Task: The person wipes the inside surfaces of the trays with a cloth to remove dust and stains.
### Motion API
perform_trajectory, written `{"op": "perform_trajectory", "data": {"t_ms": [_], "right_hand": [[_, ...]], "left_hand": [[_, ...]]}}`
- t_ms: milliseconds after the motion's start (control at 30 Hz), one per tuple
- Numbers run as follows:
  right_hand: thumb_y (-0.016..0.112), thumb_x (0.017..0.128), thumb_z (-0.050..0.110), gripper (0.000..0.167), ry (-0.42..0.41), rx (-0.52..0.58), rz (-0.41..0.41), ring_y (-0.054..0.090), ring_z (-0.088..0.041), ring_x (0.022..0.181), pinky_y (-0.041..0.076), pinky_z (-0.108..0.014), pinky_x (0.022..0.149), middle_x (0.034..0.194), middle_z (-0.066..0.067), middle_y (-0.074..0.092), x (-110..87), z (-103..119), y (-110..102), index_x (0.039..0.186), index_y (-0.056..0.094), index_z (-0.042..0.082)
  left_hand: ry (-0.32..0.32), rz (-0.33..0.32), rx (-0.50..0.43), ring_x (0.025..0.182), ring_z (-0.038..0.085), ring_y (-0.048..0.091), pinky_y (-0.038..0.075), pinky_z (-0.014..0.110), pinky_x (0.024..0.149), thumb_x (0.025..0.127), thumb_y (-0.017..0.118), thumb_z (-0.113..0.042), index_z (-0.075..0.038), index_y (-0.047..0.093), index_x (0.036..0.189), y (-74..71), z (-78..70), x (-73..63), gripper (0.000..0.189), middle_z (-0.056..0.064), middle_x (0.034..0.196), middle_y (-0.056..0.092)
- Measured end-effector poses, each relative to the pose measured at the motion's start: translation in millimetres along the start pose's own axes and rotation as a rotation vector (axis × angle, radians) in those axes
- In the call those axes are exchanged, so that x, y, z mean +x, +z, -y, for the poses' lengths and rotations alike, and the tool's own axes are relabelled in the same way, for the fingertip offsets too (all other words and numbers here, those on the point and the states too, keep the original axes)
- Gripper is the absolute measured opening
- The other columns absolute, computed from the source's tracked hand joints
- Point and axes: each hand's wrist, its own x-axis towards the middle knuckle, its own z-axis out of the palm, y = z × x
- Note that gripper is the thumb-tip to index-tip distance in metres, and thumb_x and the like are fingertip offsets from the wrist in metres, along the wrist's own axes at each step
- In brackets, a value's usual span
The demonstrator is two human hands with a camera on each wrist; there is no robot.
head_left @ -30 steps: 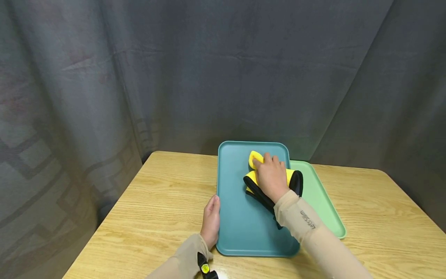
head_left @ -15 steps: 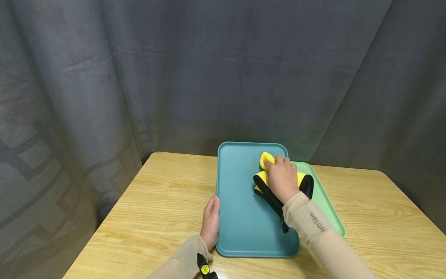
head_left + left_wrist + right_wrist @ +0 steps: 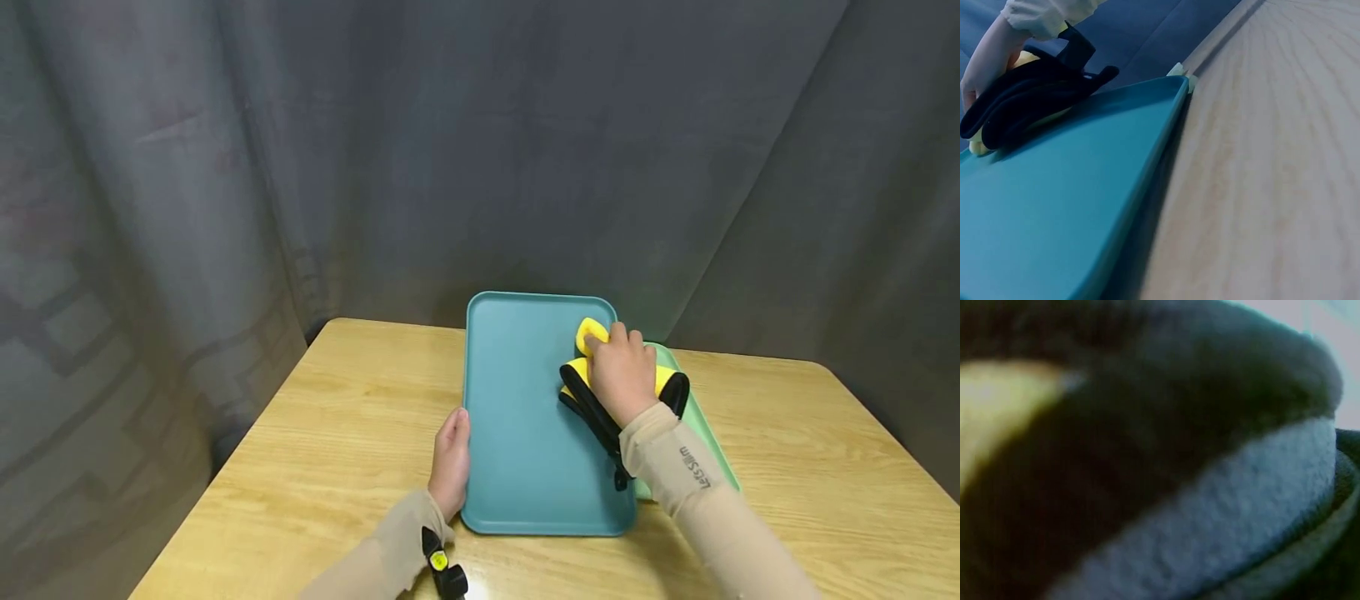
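In the head view my left hand holds the left side of a teal rectangular tray, its thumb along the rim and its other fingers hidden. My right hand grips a bunched yellow cloth with black edging against the tray's right side. A yellow fold pokes out past the fingertips, and black folds hang toward the wrist. From the left wrist view, the cloth touches the tray's surface under the right hand. Blurred dark and yellow fabric fills the right wrist view.
A light green tray lies on the wooden table, partly covered by the teal tray and right arm. Behind the table's far edge hangs a grey curtain. A black strap circles the left wrist.
My right hand has slid the cloth rightward over the teal tray, now nearer its right rim. The left hand keeps its hold on the tray. The whole head view has shifted slightly.
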Motion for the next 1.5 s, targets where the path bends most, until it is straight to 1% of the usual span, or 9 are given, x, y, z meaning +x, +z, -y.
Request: {"op": "perform_trajectory", "data": {"t_ms": [233,367,467,667,800,933,1100,1233,1500], "right_hand": [[0.058,0.087,0.01,0.033,0.055,-0.008,0.016,0.045,-0.038,0.08,0.041,-0.048,0.065,0.095,-0.025,0.051,3.0,-13.3,-10.0,0.118,0.064,0.003],[0.057,0.087,0.01,0.033,0.071,-0.005,0.012,0.044,-0.037,0.079,0.041,-0.048,0.064,0.094,-0.025,0.05,3.3,-16.4,-14.4,0.119,0.063,0.002],[0.057,0.087,0.011,0.033,0.069,-0.004,0.009,0.043,-0.037,0.078,0.04,-0.046,0.063,0.093,-0.025,0.049,2.5,-16.0,-15.7,0.119,0.063,0.002],[0.058,0.087,0.011,0.032,0.065,-0.006,0.01,0.043,-0.037,0.078,0.039,-0.045,0.062,0.092,-0.024,0.05,-0.9,-12.4,-13.8,0.117,0.064,0.002],[0.059,0.086,0.011,0.032,0.061,-0.008,0.006,0.044,-0.037,0.079,0.042,-0.048,0.065,0.093,-0.025,0.05,-3.4,-9.7,-12.4,0.116,0.065,0.002],[0.06,0.085,0.01,0.032,0.051,-0.007,0.016,0.045,-0.038,0.081,0.043,-0.05,0.067,0.094,-0.024,0.05,-5.6,-6.8,-11.1,0.116,0.065,0.002],[0.06,0.085,0.009,0.031,0.029,-0.003,0.026,0.046,-0.037,0.08,0.042,-0.047,0.064,0.094,-0.024,0.051,-8.0,-2.2,-9.4,0.114,0.066,0.004],[0.062,0.084,0.01,0.031,0.011,-0.005,0.027,0.048,-0.037,0.081,0.042,-0.046,0.062,0.095,-0.024,0.053,-9.0,3.7,-8.6,0.114,0.066,0.005],[0.063,0.083,0.009,0.027,-0.054,-0.003,-0.038,0.049,-0.035,0.075,0.04,-0.043,0.057,0.09,-0.022,0.054,-10.2,19.0,-3.1,0.109,0.069,0.007]], "left_hand": [[-0.006,0.036,0.013,0.143,0.038,0.015,0.014,0.052,0.119,0.104,0.029,-0.029,0.004,0.025,0.145,6.6,-10.7,13.6,0.053,0.023,0.152,0.024],[0.011,0.036,0.014,0.141,0.036,0.025,0.019,0.051,0.119,0.104,0.028,-0.027,0.003,0.035,0.141,9.4,-14.7,17.3,0.049,0.022,0.146,0.036],[0.016,0.028,0.011,0.139,0.035,0.028,0.02,0.05,0.118,0.104,0.028,-0.026,0.002,0.038,0.139,10.2,-15.0,18.0,0.046,0.021,0.143,0.039],[0.0,0.003,0.014,0.142,0.038,0.019,0.015,0.052,0.119,0.104,0.029,-0.025,0.005,0.032,0.142,9.3,-12.9,17.2,0.049,0.024,0.149,0.029],[-0.017,-0.014,0.003,0.143,0.039,0.015,0.013,0.052,0.119,0.104,0.029,-0.022,0.006,0.029,0.143,9.1,-11.7,15.9,0.049,0.024,0.152,0.024],[-0.016,-0.021,-0.005,0.143,0.039,0.016,0.014,0.052,0.119,0.104,0.029,-0.021,0.007,0.029,0.143,9.3,-10.6,14.7,0.048,0.024,0.151,0.024],[-0.037,-0.022,-0.01,0.143,0.039,0.014,0.013,0.052,0.119,0.104,0.029,-0.023,0.007,0.026,0.144,9.8,-9.7,13.3,0.05,0.025,0.152,0.021],[-0.045,-0.042,-0.012,0.142,0.04,0.015,0.014,0.052,0.119,0.104,0.029,-0.021,0.008,0.025,0.144,11.1,-9.6,12.7,0.05,0.026,0.151,0.022],[-0.048,-0.037,-0.013,0.142,0.04,0.014,0.013,0.052,0.119,0.104,0.029,-0.023,0.008,0.024,0.144,12.9,-10.5,11.9,0.051,0.026,0.152,0.02]]}}
